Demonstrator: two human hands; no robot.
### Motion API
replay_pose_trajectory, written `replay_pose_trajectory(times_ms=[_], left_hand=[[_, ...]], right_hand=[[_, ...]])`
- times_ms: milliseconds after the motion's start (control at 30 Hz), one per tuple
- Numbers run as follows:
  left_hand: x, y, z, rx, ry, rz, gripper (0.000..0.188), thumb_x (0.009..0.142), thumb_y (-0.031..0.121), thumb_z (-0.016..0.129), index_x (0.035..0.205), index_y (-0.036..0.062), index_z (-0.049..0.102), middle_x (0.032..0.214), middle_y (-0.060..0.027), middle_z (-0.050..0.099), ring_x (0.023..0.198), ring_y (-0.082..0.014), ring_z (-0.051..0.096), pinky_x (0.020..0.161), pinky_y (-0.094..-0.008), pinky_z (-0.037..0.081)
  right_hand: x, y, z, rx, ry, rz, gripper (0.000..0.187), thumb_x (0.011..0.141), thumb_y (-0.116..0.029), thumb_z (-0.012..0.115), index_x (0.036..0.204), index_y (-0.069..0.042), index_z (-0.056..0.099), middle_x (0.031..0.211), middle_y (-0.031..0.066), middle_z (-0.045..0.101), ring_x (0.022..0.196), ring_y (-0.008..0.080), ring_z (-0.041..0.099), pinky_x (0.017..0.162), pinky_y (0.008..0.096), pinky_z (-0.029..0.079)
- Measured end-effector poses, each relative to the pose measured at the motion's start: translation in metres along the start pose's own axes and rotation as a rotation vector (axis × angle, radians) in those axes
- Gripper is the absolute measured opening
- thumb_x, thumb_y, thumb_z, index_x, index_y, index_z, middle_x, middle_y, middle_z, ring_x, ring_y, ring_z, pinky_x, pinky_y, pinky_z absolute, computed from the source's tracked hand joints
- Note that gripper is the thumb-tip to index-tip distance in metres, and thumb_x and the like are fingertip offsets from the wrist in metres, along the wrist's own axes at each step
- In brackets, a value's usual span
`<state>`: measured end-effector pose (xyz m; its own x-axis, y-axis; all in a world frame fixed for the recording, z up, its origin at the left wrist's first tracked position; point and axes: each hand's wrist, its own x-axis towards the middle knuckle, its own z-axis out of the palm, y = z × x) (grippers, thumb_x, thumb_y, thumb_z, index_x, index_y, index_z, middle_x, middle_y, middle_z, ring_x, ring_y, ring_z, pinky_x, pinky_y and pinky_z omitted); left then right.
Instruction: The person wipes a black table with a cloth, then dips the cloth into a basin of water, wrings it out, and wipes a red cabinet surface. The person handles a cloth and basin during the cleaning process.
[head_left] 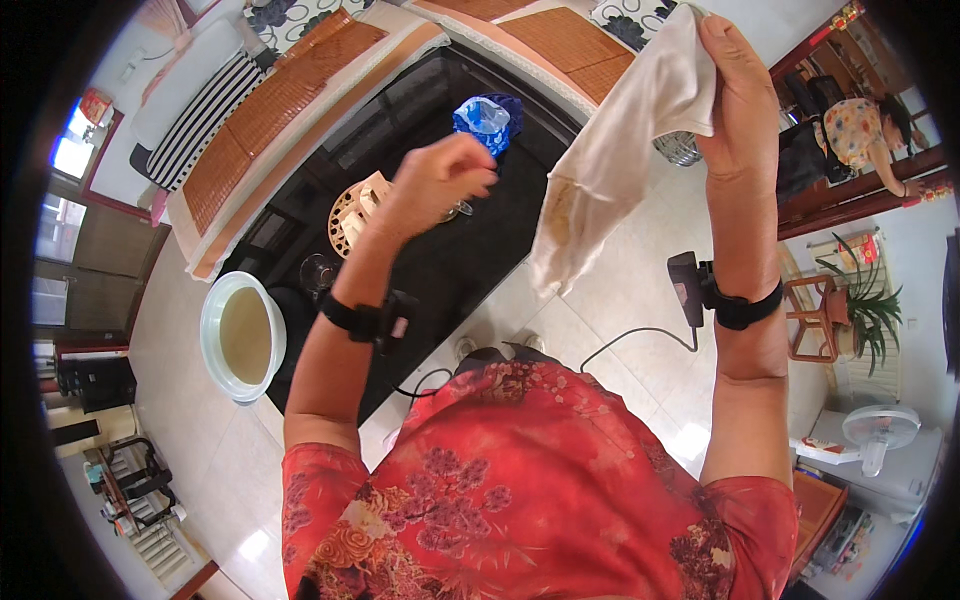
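Note:
My right hand (742, 110) is raised at the upper right, its thumb and fingers gripping a whitish cloth (632, 150) by the top end. The cloth hangs down to the left in a long fold, with a yellow-brown stain on its lower part. Over the black table my left hand (443, 185) is apart from the cloth, fingers loosely bent with a gap at the thumb and nothing visible in them. Beneath and beside it, a round woven tray (345, 215) carries pale blocky pieces. A blue patterned bag or liner (488, 120) stands farther back.
A pale basin (212, 340) of cloudy brownish water is at the table's left end. The glossy black table (440, 270) runs diagonally, with mat-covered seating (290, 110) behind. Cables trail from both wrist straps. Another person (855, 140) is at the far right, near a potted plant (872, 300).

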<state>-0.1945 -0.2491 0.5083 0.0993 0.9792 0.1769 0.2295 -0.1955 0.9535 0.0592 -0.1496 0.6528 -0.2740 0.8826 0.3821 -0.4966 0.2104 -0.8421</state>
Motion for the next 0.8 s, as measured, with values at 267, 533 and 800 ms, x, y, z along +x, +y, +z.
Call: replay_pose_trajectory(times_ms=[267, 533, 800], left_hand=[[0.0, 0.05, 0.05, 0.06, 0.044, 0.151, 0.013, 0.087, 0.004, 0.068, 0.096, 0.001, 0.059, 0.092, -0.0046, 0.065, 0.083, -0.0095, 0.065, 0.076, -0.0247, 0.052], [0.003, 0.049, 0.079, 0.426, 0.429, 0.458, 0.028, 0.078, 0.011, 0.078, 0.088, 0.0044, 0.052, 0.08, -0.0071, 0.056, 0.059, -0.0168, 0.056, 0.054, -0.0289, 0.046], [0.04, 0.009, 0.108, 0.011, 0.387, 0.139, 0.033, 0.084, 0.019, 0.075, 0.105, 0.0017, 0.057, 0.083, -0.0102, 0.061, 0.075, -0.0207, 0.06, 0.067, -0.0296, 0.049]], right_hand=[[-0.008, -0.017, -0.024, -0.125, 0.09, -0.082, 0.024, 0.098, -0.008, 0.05, 0.119, 0.003, 0.052, 0.11, 0.0102, 0.063, 0.101, 0.0154, 0.062, 0.09, 0.0287, 0.05], [-0.02, -0.036, -0.011, -0.101, -0.013, -0.131, 0.036, 0.096, -0.004, 0.049, 0.129, 0.009, 0.045, 0.117, 0.0155, 0.061, 0.109, 0.0197, 0.061, 0.096, 0.0321, 0.048], [-0.032, -0.026, 0.088, -0.163, 0.327, -0.268, 0.019, 0.095, -0.009, 0.055, 0.111, 0.0, 0.056, 0.094, 0.0047, 0.062, 0.083, 0.012, 0.059, 0.074, 0.0259, 0.048]])
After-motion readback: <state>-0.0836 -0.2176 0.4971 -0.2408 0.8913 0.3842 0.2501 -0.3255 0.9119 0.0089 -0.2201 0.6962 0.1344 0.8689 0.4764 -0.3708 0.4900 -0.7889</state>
